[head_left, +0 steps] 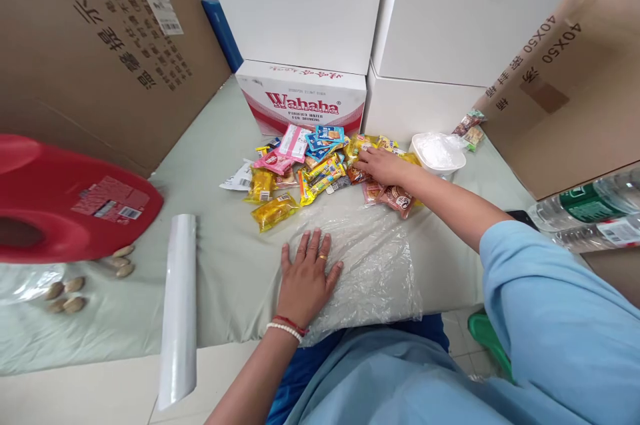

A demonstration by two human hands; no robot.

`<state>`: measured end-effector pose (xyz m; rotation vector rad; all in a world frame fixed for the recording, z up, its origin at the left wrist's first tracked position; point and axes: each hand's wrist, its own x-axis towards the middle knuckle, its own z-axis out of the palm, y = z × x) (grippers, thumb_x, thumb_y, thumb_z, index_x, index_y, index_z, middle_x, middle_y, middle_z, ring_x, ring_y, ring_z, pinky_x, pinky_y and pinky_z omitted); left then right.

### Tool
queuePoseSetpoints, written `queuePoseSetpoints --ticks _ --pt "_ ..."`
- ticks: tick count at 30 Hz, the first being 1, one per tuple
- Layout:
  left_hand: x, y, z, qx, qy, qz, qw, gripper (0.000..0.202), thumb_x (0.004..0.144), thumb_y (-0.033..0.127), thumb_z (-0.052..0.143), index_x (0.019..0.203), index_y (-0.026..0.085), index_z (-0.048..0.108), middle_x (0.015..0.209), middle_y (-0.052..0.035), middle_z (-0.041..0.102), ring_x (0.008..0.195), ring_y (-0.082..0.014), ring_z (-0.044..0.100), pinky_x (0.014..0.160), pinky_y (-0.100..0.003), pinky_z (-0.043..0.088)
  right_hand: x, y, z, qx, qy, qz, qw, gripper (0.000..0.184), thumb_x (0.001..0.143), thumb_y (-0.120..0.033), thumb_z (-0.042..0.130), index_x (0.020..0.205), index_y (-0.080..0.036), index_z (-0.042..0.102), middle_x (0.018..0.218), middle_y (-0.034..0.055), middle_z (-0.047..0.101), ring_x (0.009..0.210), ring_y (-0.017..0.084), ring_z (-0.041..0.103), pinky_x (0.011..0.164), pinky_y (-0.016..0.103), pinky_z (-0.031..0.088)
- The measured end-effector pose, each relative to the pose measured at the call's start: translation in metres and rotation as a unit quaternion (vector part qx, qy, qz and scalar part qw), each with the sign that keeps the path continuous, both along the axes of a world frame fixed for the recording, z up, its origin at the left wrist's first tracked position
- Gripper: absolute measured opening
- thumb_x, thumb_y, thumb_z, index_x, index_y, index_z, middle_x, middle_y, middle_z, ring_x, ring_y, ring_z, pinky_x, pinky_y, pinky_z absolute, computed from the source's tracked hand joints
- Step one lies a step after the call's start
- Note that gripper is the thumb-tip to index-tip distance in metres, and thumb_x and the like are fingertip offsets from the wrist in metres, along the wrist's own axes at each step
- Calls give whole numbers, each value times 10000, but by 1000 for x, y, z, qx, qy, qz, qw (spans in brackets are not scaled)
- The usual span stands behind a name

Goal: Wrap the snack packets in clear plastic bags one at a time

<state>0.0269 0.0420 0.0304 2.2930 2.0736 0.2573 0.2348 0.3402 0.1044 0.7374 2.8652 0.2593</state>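
Note:
My left hand [305,275] lies flat with its fingers spread, pressing on a clear plastic bag [373,265] at the table's front edge. Beyond the bag is a loose pile of packaged snacks, with yellow wrappers [275,210], pink packets [274,161] and blue packets [329,134] among them. My right hand [383,165] reaches over the right part of this pile, its fingers apart and touching the packets; their tips are partly hidden among the wrappers. Brown round-patterned packets [397,200] lie just under that wrist.
A Wahaha carton [305,102] and white boxes [300,5] stand behind the pile. Right of it are a white plastic bowl [439,155] and water bottles [590,202]. On the left are a white film roll [180,305], a red jug [75,198] and several walnuts [75,305]. Cardboard boxes [100,65] flank the table.

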Motion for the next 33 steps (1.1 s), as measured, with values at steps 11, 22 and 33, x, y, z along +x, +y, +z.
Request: queuePoseSetpoints --ticks 11,22,33 --pt "0 0 -3 -1 13 0 1000 616 1063 515 379 1590 203 442 1700 -120 350 1576 -354 330 1246 -713 220 -4 -7 -14 13 86 -121 989 657 934 -148 505 1579 -155 377 1489 199 505 1239 344 538 962 440 482" --pt "-1 0 1 -12 -8 1 1000 584 1081 469 326 1591 209 443 1695 -103 369 1583 -338 322 1252 -714 219 0 -44 26 -104 272 -203 935 594 996 -477 578 1485 -145 524 1294 151 672 1107 310 618 934 396 472" --pt "0 0 0 -10 -17 1 1000 554 1098 376 259 1600 214 427 1699 -97 357 1585 -322 321 1253 -718 200 0 -176 -6 -365 149 -66 917 373 1028 -442 558 1218 -170 727 1087 113 753 971 254 649 935 387 467"
